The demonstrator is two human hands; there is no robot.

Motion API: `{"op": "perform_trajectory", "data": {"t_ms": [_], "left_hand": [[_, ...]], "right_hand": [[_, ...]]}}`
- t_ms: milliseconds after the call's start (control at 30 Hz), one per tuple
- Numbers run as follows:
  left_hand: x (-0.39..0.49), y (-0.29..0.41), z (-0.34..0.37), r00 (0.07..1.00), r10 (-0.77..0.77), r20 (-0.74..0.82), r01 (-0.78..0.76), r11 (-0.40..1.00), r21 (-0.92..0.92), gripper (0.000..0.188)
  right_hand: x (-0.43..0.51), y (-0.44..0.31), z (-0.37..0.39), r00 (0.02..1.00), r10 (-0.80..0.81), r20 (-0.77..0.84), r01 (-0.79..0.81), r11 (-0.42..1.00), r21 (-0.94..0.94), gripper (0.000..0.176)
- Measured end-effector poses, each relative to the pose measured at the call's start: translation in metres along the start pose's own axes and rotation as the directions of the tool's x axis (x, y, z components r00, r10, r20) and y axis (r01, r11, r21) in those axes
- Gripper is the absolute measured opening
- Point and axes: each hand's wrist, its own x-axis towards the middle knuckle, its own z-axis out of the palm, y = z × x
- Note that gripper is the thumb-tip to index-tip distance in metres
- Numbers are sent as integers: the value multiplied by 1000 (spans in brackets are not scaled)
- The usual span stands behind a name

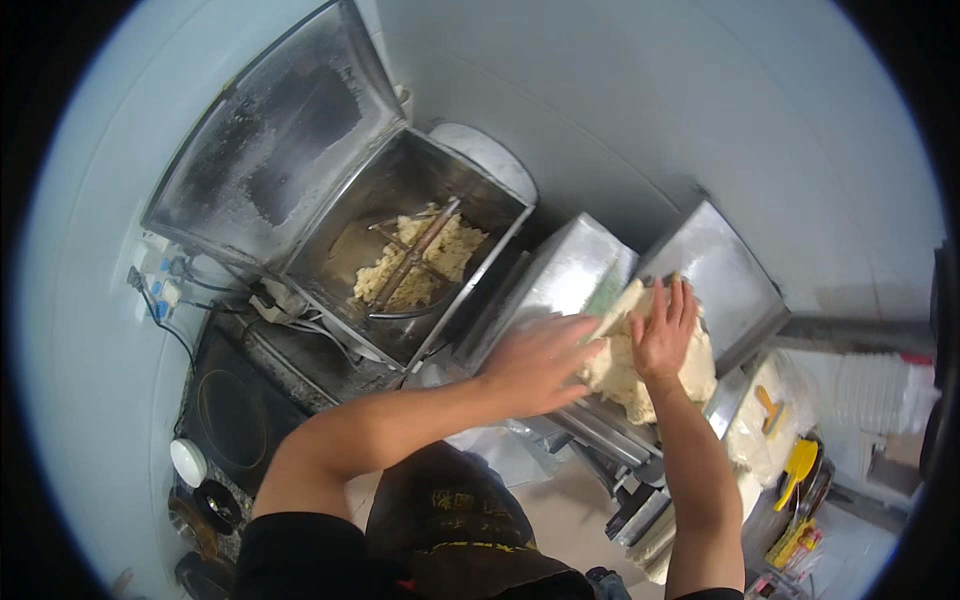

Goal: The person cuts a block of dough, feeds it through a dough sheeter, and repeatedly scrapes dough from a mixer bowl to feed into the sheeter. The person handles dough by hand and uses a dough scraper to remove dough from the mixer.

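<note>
A large lump of pale dough (622, 375) lies in a stainless steel machine, seemingly a dough roller (562, 270), right of centre. My right hand (666, 326) rests flat on the dough's upper part, fingers somewhat apart. Blurred, my left hand (540, 364) is at the dough's left edge with its fingers spread; whether it touches the dough I cannot tell. Further left, a metal dough mixer (487, 289) has its lid (277, 142) raised. Crumbly dough (450, 255) lies inside around the mixing shaft (412, 259).
An induction cooktop (232, 420) lies at the lower left, below wall sockets (159, 289) with plugged-in cables. At the right are a yellow-handled scraper (769, 409), a yellow scoop (799, 461) and plastic bags (757, 442). Walls stand behind the machines.
</note>
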Motion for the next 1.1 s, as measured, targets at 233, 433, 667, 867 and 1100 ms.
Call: {"op": "perform_trajectory", "data": {"t_ms": [233,433,667,867,1100], "left_hand": [[-84,-107,-99,640,-721,-268,703,689,-175,26],[-108,-204,-99,689,-718,-104,704,627,334,47],[-112,-301,-87,425,-904,-52,903,427,-42,34],[-49,-466,11,440,-844,-307,873,482,-75,56],[-13,-521,51,199,-970,142,780,69,-622,89]], "right_hand": [[0,-9,16,994,-104,24,105,991,-83,64],[6,-5,21,990,-140,29,142,987,-77,59],[5,-2,19,993,-111,49,113,992,-47,52],[5,6,24,987,-155,51,155,988,5,50],[-15,21,22,989,-90,117,93,995,-24,60]]}}
